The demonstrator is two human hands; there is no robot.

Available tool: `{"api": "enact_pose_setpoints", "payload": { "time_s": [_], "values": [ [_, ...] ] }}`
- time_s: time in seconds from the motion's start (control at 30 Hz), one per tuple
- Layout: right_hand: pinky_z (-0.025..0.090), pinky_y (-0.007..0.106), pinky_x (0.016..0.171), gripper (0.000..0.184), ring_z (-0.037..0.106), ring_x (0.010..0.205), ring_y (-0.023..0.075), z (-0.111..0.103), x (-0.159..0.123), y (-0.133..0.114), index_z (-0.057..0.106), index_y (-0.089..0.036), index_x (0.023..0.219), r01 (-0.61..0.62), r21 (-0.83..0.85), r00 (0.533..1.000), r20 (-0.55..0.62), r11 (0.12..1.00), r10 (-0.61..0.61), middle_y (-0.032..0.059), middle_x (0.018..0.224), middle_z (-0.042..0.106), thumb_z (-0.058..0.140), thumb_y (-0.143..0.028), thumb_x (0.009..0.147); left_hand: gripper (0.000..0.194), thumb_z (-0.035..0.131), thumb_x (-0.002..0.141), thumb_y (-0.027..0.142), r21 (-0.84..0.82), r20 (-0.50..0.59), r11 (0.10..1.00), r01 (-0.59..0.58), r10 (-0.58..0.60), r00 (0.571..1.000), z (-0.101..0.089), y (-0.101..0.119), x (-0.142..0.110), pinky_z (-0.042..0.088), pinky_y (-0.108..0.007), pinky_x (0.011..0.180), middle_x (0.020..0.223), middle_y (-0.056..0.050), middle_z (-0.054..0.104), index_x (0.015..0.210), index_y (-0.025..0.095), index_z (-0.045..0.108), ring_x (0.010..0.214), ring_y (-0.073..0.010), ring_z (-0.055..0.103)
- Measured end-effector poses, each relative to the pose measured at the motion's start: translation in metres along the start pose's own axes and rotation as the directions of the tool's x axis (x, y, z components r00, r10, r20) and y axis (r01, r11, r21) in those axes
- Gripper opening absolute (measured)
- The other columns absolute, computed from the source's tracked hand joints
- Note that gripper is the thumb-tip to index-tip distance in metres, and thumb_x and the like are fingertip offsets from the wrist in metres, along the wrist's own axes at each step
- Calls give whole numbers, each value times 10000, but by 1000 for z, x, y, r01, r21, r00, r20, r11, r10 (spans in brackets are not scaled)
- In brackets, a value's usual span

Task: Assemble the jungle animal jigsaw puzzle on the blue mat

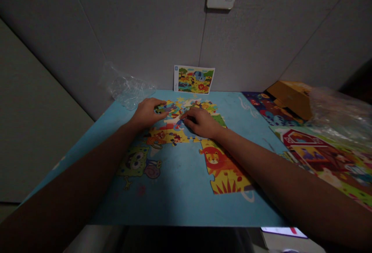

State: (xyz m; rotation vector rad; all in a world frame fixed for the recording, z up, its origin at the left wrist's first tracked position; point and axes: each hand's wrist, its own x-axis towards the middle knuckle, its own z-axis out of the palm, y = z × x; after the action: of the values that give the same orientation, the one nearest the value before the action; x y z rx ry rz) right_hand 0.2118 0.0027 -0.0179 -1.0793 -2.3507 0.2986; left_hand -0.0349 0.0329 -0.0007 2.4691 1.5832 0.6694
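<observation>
A partly joined jigsaw puzzle point(162, 135) lies on the blue table, with loose puzzle pieces point(174, 107) heaped behind it. My left hand point(148, 112) rests at the left side of these pieces, its thumb and fingers apart and nothing gripped between them. Over the middle of the puzzle, my right hand point(203, 123) has thumb and forefinger drawn together at a small red and blue puzzle piece point(178, 124). The fingertips partly cover it. A joined lion section point(219, 164) extends toward me, below my right wrist; my forearm hides its right edge.
A picture card point(194, 80) leans on the wall behind the pieces. Crumpled clear plastic point(128, 90) lies at the back left. To the right are a farm puzzle point(328, 156), an orange box point(290, 98) and more clear plastic point(343, 113). The table point(174, 198) has printed cartoon figures.
</observation>
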Motion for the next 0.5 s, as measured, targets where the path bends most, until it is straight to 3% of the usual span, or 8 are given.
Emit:
{"api": "enact_pose_setpoints", "payload": {
  "time_s": [0.07, 0.13, 0.2, 0.33, 0.5],
  "values": [
    [473, 413, 946, 336, 611, 1060, 261, -1, -1, 1, 679, -143, 1220, 6, 10, 993, -120, 1000, -5, 139, 1114, 664, 592, -229, 908, 530, 642, 856, 439, -8, -75, 995, -101, 100, 992, -2, 4, -3, 407, -409, 1110, 1289, -155, 687, 1267, 107, 689, 1205, -289, 597],
    [440, 472, 1053, 543, 527, 1272, 312, -2, -2, 2, 560, -176, 1410, 36, 6, 970, -242, 999, -33, 174, 1362, 569, 649, -334, 898, 560, 654, 853, 446, -13, -116, 970, -244, 240, 964, -2, 8, -5, 414, -419, 1106, 1269, -136, 690, 1309, 121, 661, 1200, -282, 581],
    [391, 510, 1123, 685, 455, 1369, 334, -1, -1, 4, 474, -214, 1495, 97, -11, 957, -275, 995, -97, 165, 1491, 490, 689, -420, 878, 606, 690, 830, 443, -22, -125, 932, -361, 356, 926, -1, 12, -7, 452, -433, 1071, 1247, -114, 693, 1357, 150, 628, 1174, -279, 572],
    [426, 505, 1084, 580, 570, 1224, 323, 0, 1, 7, 585, -164, 1395, 177, -42, 966, -182, 983, -182, 163, 1322, 638, 678, -446, 897, 703, 743, 802, 381, -48, -128, 901, -431, 423, 897, 2, 14, -9, 508, -428, 1018, 1251, -114, 673, 1443, 162, 556, 1134, -273, 565],
    [447, 498, 1042, 529, 589, 1186, 323, -3, 1, 6, 629, -182, 1349, 129, -77, 980, -144, 989, -139, 145, 1263, 682, 686, -458, 902, 773, 776, 791, 356, -53, -130, 909, -413, 403, 906, 2, 11, -10, 507, -425, 1044, 1236, -110, 656, 1491, 180, 501, 1135, -264, 565]
  ]
}}
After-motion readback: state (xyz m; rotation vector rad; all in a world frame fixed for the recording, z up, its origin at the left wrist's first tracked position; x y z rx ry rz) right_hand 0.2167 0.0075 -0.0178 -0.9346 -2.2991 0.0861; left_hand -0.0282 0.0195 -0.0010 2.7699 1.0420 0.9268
